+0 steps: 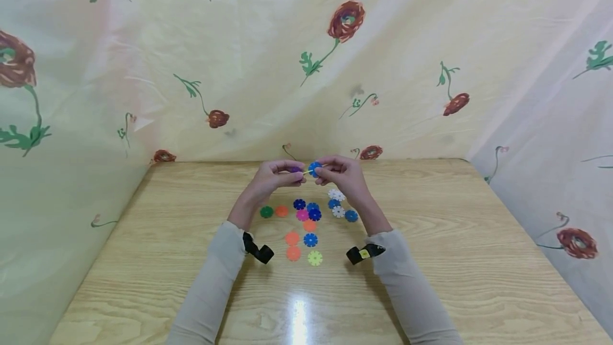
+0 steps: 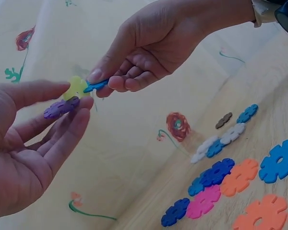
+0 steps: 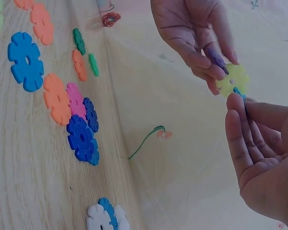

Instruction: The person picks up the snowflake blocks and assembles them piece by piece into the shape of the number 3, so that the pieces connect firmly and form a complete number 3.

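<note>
My left hand [image 1: 271, 177] holds a purple notched plastic disc [image 2: 60, 108] of the interlocking snowflake kind. A yellow snowflake disc [image 3: 234, 80] stands at an angle to the purple one and meets it at the edge. My right hand [image 1: 342, 175] pinches a blue snowflake disc [image 1: 314, 169] between thumb and fingers. The blue disc's edge meets the yellow disc's rim; how deep the slots engage cannot be told. Both hands are raised over the far part of the table, close together. Fingers cover part of the purple and blue discs.
On the wooden table [image 1: 167, 238] lie loose discs: a green disc [image 1: 266, 212], orange discs [image 1: 293, 253], a pink disc [image 1: 302, 215], white discs [image 1: 338, 212], blue discs [image 1: 310, 239] and a yellow-green disc [image 1: 314, 258]. A flowered curtain [image 1: 268, 57] hangs behind the table and at its sides.
</note>
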A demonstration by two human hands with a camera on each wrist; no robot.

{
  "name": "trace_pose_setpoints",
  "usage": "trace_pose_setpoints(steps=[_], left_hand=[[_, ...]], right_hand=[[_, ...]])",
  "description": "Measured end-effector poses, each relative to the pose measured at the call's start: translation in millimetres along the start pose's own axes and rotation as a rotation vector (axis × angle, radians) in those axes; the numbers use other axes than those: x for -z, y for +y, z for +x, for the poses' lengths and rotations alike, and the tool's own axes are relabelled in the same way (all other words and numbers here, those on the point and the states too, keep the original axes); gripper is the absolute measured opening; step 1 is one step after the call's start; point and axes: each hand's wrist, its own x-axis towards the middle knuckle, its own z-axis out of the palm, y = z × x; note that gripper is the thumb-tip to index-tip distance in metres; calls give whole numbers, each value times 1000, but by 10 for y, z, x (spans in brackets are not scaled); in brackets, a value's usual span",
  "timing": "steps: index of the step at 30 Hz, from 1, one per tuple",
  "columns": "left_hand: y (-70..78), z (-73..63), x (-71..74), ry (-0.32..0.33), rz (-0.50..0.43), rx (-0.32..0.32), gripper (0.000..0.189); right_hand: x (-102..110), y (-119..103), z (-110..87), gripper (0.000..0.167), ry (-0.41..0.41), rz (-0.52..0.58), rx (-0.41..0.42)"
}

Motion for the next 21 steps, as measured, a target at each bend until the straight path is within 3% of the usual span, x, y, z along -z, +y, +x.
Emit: trace_pose_setpoints(steps=[7, 21], left_hand=[[-28, 32, -12, -77, 10, 56, 29], [-59, 47, -10, -29, 31, 52, 29]], right_hand=[[-30, 1, -18, 25, -24, -5, -40], [8, -35, -8, 25, -102, -149, -110]])
